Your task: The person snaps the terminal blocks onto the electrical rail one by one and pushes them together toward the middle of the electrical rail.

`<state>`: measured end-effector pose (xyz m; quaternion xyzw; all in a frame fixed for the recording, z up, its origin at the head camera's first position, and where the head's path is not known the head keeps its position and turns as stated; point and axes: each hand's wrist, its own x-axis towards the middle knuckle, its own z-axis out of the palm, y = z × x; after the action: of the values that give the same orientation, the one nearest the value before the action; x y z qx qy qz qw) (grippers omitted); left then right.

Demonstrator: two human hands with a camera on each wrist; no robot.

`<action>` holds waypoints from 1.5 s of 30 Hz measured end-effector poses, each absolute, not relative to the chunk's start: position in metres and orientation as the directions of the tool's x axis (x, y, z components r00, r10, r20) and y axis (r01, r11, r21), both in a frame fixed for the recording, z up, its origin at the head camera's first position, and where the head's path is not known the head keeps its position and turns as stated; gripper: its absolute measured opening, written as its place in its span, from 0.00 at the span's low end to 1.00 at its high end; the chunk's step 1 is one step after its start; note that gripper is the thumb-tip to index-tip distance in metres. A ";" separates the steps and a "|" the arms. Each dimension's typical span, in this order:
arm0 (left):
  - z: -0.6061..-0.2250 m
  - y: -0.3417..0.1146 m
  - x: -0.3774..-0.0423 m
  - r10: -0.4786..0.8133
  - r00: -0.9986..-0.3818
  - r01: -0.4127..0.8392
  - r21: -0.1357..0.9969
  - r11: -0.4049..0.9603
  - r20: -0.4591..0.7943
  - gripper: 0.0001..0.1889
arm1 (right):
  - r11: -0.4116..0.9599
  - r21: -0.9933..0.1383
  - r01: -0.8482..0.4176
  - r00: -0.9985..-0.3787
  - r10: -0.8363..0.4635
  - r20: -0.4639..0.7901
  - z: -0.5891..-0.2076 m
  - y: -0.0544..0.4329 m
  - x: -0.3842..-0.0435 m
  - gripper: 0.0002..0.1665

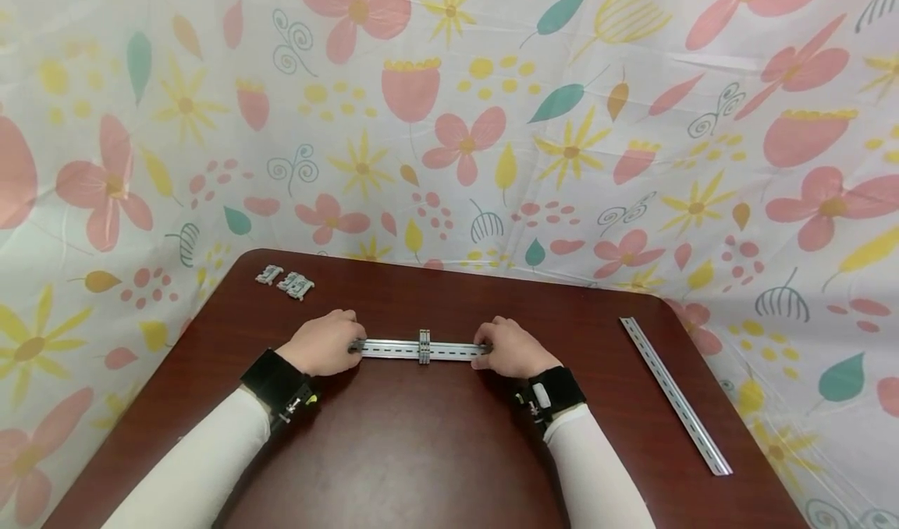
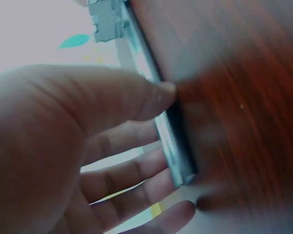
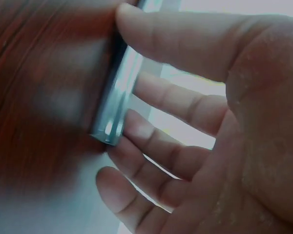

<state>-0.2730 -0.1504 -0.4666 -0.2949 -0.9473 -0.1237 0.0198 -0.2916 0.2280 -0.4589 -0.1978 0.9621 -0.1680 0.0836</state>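
A short slotted metal DIN rail (image 1: 393,349) lies crosswise on the dark table, with a small cluster of grey terminal blocks (image 1: 424,347) seated near its middle. My left hand (image 1: 325,343) grips the rail's left end; the left wrist view shows the thumb on one edge of the rail (image 2: 172,151) and fingers at the other. At the opposite end, my right hand (image 1: 516,348) pinches the rail (image 3: 118,97) between thumb and fingers. One grey block (image 2: 106,20) is partly visible beyond the left thumb.
Several loose grey terminal blocks (image 1: 296,285) lie at the table's back left. A longer slotted rail (image 1: 676,396) rests along the right side of the reddish-brown table (image 1: 435,451). A flower-patterned curtain (image 1: 435,162) hangs behind the table and at its sides.
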 end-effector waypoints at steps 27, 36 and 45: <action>-0.472 -0.133 -0.346 0.468 -0.883 0.466 0.197 0.863 0.039 0.03 | 0.891 -0.328 -0.314 -0.927 -0.362 -0.097 -0.467 0.241 -0.355 0.22; -0.461 -0.127 -0.359 0.429 -0.903 0.421 0.205 0.884 0.002 0.08 | 0.891 -0.329 -0.313 -0.932 -0.355 -0.075 -0.467 0.244 -0.371 0.23; -0.463 -0.123 -0.380 0.383 -0.923 0.367 0.216 0.905 -0.035 0.13 | 0.906 -0.325 -0.271 -0.943 -0.317 -0.098 -0.469 0.242 -0.381 0.23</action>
<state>-0.3797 -0.1231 -0.4629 -0.1924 -0.9751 -0.1034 -0.0382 -0.3812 0.2420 -0.4690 -0.1512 0.9734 -0.1553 0.0744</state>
